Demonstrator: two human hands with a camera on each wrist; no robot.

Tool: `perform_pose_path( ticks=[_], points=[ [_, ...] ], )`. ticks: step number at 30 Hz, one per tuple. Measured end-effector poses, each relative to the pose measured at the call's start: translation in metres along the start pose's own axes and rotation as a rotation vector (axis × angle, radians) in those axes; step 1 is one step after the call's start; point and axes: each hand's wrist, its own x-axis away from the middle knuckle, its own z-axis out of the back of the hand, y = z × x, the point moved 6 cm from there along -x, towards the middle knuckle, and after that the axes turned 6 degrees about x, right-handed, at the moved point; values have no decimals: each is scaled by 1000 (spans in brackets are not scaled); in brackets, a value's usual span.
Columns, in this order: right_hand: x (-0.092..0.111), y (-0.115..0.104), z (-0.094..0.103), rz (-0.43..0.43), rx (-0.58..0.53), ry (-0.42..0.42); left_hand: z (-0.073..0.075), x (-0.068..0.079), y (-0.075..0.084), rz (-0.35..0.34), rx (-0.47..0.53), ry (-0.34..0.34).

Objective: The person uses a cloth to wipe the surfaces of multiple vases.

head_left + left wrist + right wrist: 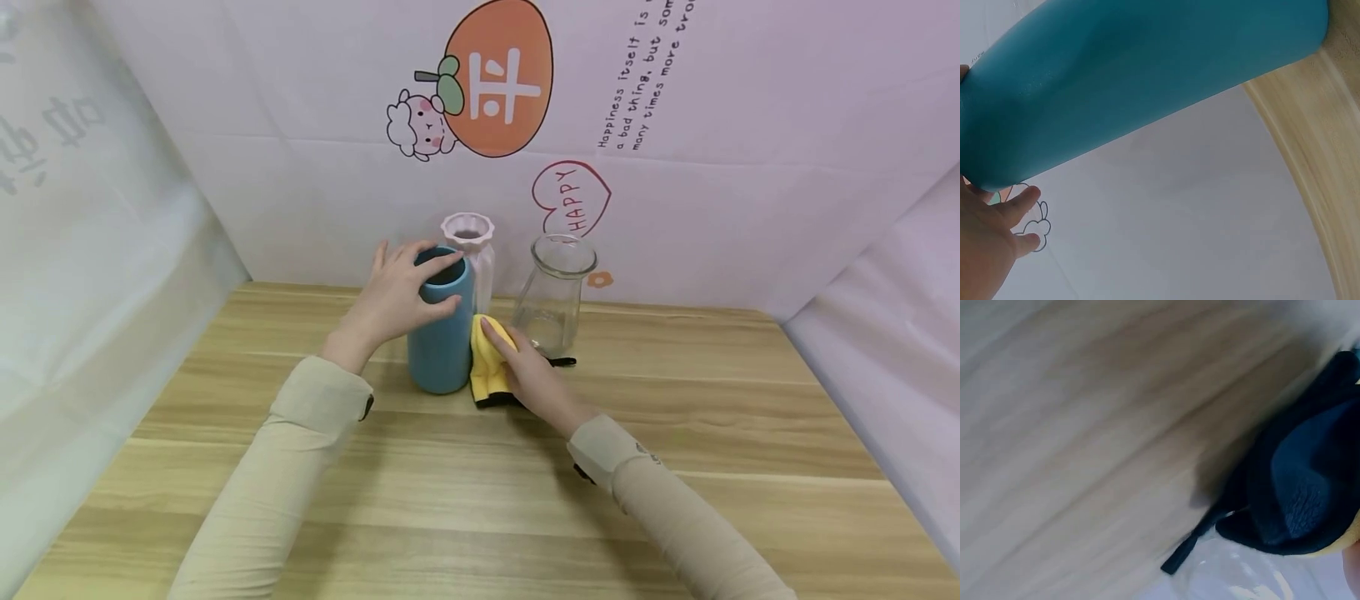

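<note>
A tall blue vase (441, 350) stands upright on the table, and its smooth side fills the top of the left wrist view. My left hand (393, 297) holds it by the rim, thumb in front and fingers spread over the top. My right hand (536, 382) grips a yellow cloth (487, 360) with black edging, bunched against or right beside the vase's right side. In the right wrist view the cloth's dark side (1310, 481) and black loop (1180, 555) show; most of that hand is out of sight.
Behind the blue vase stands a pale pink vase (483, 271) with a scalloped rim, partly hidden. A clear glass vase (551, 312) is just beyond my right hand. The wooden table (675, 400) meets a printed white backdrop (337, 200) at the rear.
</note>
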Motion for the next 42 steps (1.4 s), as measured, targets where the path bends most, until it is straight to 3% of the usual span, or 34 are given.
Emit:
perform_pose_path(
  ticks=[10, 14, 21, 28, 37, 42],
  points=[
    [-18, -27, 36, 85, -66, 226, -1, 0, -1, 1, 41, -31],
    [-25, -36, 50, 93, -70, 278, -1, 0, -1, 3, 61, -39],
    [-28, -36, 49, 55, -87, 242, -2, 0, -5, -8, 60, -41],
    [-19, -26, 30, 48, -79, 201, -4, -1, -6, 13, 43, -25],
    [-5, -7, 1, -62, -4, -16, -1, 0, -4, 44, -1, 29],
    [-6, -7, 2, -33, -29, 40, 1, -1, -5, 49, 6, 23]
  ],
)
